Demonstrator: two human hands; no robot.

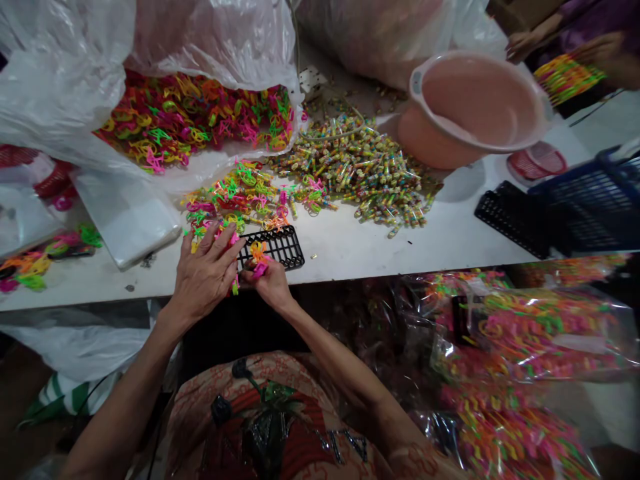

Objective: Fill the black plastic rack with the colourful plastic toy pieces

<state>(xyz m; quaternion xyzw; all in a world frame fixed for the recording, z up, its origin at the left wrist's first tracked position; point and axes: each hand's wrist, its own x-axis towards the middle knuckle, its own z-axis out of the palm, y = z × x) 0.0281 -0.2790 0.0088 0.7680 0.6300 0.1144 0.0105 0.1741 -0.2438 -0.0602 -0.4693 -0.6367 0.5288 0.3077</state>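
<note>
At the table's front edge a black slotted plastic rack (pixel 280 247) lies flat, its left end hidden by my hands. My left hand (pixel 204 275) rests over that end, palm down with fingers stretched out, and bits of pink and green plastic show beside its fingertips. Closed fingers of my right hand (pixel 274 285) pinch a small pink plastic toy (pixel 261 268) at the rack's front; an orange toy (pixel 257 249) stands just behind it. Beyond the rack lies a loose pile of bright plastic toys (pixel 235 193), next to a heap of small candy-filled tubes (pixel 350 160).
An open plastic bag (pixel 215 47) spills more bright toys (pixel 200 120). Flat clear bags (pixel 127 217) lie left. A pink basin (pixel 430 130), black racks (pixel 510 217) and a blue basket (pixel 590 193) stand right. Filled bags (pixel 545 333) sit below. A co-worker's hand (pixel 597 50) shows top right.
</note>
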